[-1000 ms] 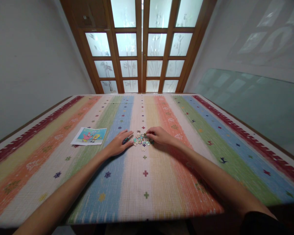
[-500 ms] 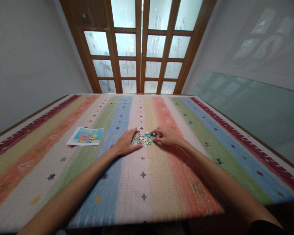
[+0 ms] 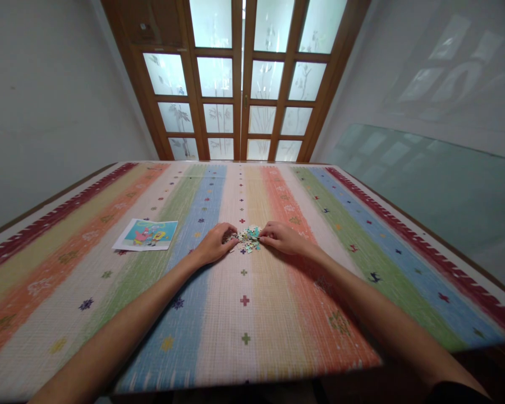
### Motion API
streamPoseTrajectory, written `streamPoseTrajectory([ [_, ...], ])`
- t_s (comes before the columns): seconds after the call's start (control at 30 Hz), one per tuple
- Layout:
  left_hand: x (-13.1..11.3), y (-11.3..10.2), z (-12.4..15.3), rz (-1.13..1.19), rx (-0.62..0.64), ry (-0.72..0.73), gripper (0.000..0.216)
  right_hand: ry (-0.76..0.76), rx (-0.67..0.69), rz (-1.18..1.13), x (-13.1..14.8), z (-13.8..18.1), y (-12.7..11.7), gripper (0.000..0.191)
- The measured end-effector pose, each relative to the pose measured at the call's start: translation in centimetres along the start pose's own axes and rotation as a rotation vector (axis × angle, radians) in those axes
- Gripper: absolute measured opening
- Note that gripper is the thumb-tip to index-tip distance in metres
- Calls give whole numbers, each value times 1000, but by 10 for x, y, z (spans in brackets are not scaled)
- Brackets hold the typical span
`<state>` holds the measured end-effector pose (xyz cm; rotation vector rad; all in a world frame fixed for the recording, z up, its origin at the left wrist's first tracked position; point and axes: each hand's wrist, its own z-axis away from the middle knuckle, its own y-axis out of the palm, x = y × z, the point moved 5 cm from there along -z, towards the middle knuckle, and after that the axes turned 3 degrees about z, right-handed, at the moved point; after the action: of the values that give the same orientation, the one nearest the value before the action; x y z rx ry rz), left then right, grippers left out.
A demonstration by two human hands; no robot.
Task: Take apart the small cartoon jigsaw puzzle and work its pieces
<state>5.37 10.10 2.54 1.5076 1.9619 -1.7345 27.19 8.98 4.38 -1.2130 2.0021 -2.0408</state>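
Head view; puzzle pieces [image 3: 249, 237] between both hands [image 3: 214, 242]

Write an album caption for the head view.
Left hand and right hand flank a heap of puzzle pieces on a striped tablecloth, a cartoon picture to the left.

Puzzle pieces [image 3: 249, 237], picture [image 3: 146, 234] on striped tablecloth [image 3: 226, 320]
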Motion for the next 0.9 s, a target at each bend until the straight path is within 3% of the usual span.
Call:
streamPoseTrajectory([
  [0.17,1,0,-2,21,-13,-18,15,40,-54,-58,5,-3,-2,17],
  [0.43,-2,-8,-3,50,-79,-43,8,163,-157,-240,-10,-7,-3,16],
  [0.63,3,-15,-1,57,-131,-57,9,179,-140,-415,-10,-13,3,17],
  [0.9,0,-19,-2,48,-137,-54,16,134,-164,-342,-1,-18,5,12],
])
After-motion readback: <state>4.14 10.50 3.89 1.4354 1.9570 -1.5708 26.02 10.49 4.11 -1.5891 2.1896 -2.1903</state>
